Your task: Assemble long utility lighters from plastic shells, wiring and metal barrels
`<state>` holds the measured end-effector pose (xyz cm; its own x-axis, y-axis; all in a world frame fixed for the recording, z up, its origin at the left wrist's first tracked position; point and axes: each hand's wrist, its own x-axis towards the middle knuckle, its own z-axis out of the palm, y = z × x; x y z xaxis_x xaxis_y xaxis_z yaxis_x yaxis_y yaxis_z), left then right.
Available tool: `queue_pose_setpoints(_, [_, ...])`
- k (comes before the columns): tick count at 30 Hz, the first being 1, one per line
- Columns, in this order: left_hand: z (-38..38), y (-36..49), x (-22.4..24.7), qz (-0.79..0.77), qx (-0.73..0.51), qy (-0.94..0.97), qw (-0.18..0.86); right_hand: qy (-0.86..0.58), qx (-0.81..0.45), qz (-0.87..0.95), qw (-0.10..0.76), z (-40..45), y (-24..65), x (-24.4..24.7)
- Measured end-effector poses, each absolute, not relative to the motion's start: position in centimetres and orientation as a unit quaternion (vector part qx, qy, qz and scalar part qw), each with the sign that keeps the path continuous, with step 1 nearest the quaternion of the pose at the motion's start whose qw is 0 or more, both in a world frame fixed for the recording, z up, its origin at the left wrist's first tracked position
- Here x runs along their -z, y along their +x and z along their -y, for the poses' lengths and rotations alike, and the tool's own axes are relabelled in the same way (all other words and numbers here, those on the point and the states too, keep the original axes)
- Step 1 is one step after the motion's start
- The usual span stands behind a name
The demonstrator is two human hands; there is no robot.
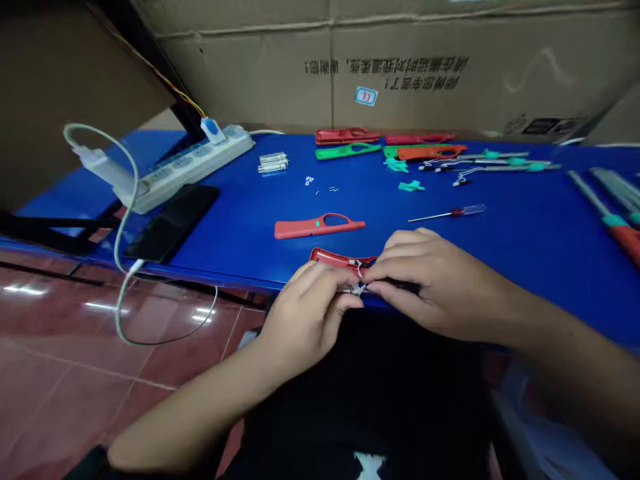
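My left hand (313,310) pinches a small silvery cylinder (356,289) near the table's front edge. My right hand (425,277) is closed on a dark piece (407,286), its fingertips meeting the cylinder's end. Just behind my fingers lies an open red shell (333,257), with a white wire (359,267) and a black part at its right end. A second red shell (300,229) with a loop and a small green mark rests farther back. The screwdriver (457,212) with a clear handle lies to the right.
Red, green and orange shells (347,152) line the back beside a cardboard box (250,67). Metal cylinders (273,162), tiny white parts and teal pieces (411,186) are scattered there. Metal rods (505,163) lie right. A power strip (185,167) and black phone (173,223) are left.
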<state>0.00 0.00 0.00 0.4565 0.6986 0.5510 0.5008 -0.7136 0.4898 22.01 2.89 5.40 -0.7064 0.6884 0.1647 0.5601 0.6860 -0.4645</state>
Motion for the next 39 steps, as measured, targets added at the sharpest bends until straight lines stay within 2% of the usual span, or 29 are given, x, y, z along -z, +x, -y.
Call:
queue_pose_setpoints(4, [0.1, 0.0, -0.5, -0.354, -0.383, 0.842, 0.136, -0.315, -0.194, 0.916, 0.158, -3.1, 22.2, -5.5])
queue_pose_setpoints(14, [-0.4, -0.2, -1.4, -0.362, -0.333, 0.850, 0.189, -0.195, -0.015, 0.968, 0.159, -3.4, 22.3, -5.9])
queue_pose_setpoints(28, [-1.1, -0.6, -2.3, -0.351, -0.292, 0.867, 0.199, -0.146, 0.077, 0.978, 0.130, -3.9, 22.4, -6.2])
queue_pose_setpoints(31, [-1.6, -1.4, -2.6, -0.326, -0.268, 0.887, 0.185, -0.147, 0.086, 0.978, 0.124, -4.6, 22.5, -6.8])
queue_pose_setpoints(39, [-2.8, -2.5, -2.4, -0.314, -0.298, 0.897, 0.091, -0.146, 0.060, 0.981, 0.109, -6.7, 22.3, -6.7])
